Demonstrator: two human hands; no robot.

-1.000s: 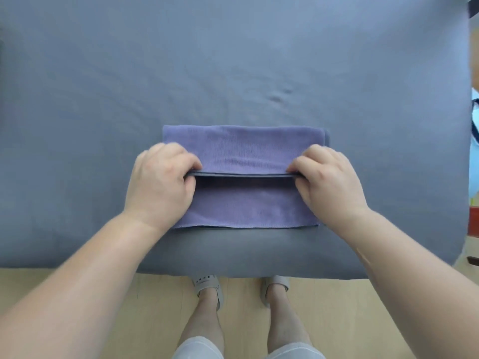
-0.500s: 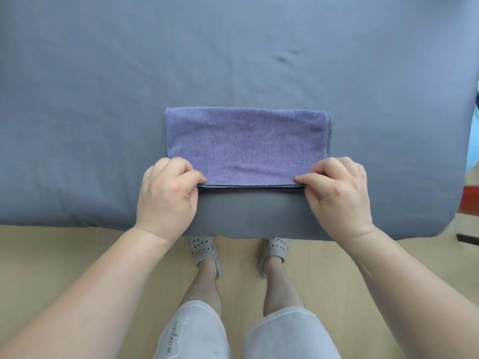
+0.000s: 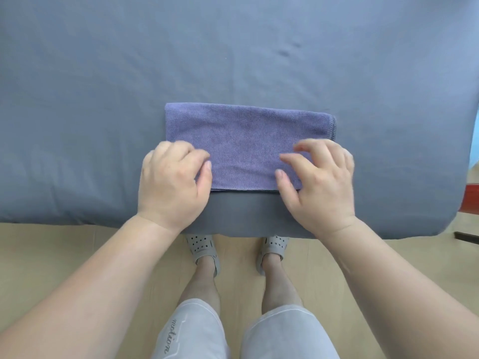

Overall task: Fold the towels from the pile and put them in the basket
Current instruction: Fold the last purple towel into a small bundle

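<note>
Purple towel (image 3: 243, 141) folded on grey sheet (image 3: 103, 73), left hand (image 3: 171, 185), right hand (image 3: 324, 185) over near corners, slack, holding nothing

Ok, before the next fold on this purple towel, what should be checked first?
1. Towel lies flat on the table: ok.
2. Near edges line up: ok between the hands; both near corners are hidden.
3. Right hand relaxed, gripping nothing: ok.
4. Left hand free of the towel: cannot tell; its curled fingers cover the near-left corner.
5. Basket within sight: not ok, none in view.
</note>
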